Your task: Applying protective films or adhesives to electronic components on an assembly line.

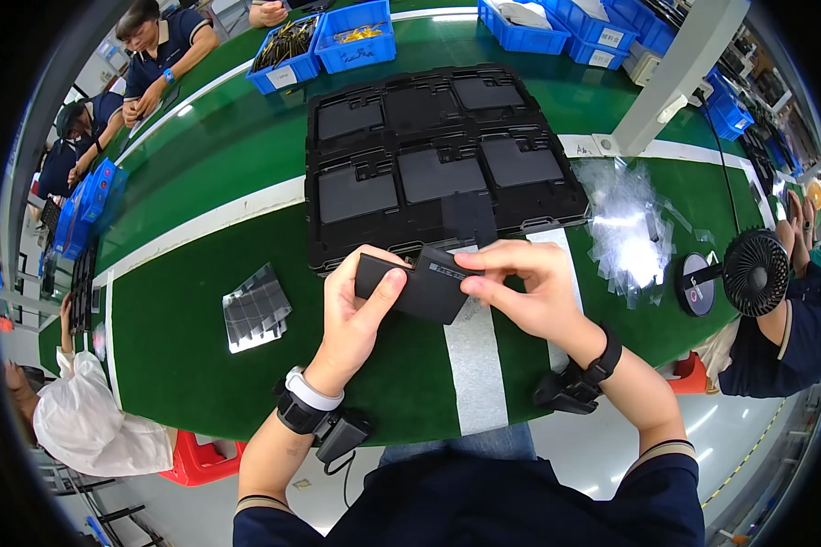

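Over the near edge of the green table, I hold a flat black rectangular part with small pale print near one corner. My left hand grips its left side, thumb on top and fingers underneath. At the upper right corner, my right hand pinches it between thumb and fingers. Just beyond my hands lies a black compartment tray with similar flat dark parts in its pockets. A small black piece lies across the tray's front. Whether the held part is one piece or two stacked, I cannot tell.
Left of my hands lie film strips. A pile of clear plastic pieces and a black fan are at right. Blue bins line the far side, near a pale metal post. Other people sit on both sides.
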`<state>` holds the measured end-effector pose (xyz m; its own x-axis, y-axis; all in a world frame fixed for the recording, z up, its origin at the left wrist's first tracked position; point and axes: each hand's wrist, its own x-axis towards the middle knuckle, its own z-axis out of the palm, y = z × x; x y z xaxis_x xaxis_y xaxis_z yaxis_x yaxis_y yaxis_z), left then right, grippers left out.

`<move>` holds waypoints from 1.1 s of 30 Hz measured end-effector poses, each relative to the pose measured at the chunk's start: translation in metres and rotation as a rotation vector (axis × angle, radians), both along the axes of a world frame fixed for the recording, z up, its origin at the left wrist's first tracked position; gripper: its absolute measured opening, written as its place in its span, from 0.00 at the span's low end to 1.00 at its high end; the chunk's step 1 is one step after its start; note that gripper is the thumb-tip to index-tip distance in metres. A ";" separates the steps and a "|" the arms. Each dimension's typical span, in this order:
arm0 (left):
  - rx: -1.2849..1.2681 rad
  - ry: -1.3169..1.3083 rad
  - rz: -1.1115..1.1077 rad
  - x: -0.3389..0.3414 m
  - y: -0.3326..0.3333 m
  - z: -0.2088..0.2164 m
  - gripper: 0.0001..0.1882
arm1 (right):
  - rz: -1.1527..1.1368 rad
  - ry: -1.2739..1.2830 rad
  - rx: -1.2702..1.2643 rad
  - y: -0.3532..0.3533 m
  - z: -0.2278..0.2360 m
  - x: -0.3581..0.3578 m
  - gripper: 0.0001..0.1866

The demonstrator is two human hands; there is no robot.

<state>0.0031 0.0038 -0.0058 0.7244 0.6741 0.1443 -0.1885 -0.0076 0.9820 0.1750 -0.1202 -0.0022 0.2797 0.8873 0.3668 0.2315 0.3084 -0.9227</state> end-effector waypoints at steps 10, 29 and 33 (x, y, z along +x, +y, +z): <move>0.153 0.070 -0.009 0.000 0.000 0.002 0.06 | 0.008 -0.043 -0.202 0.007 -0.005 0.004 0.07; -0.318 0.366 -0.401 -0.001 0.006 0.007 0.12 | 0.203 -0.260 0.128 0.011 -0.005 0.004 0.16; -0.027 0.165 -0.194 0.000 0.006 -0.006 0.16 | 0.177 0.177 -0.138 0.006 0.001 0.001 0.07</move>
<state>0.0032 0.0097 -0.0123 0.8526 0.5226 -0.0026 -0.0213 0.0397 0.9990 0.1762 -0.1146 -0.0013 0.1651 0.9661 0.1985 0.0168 0.1984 -0.9800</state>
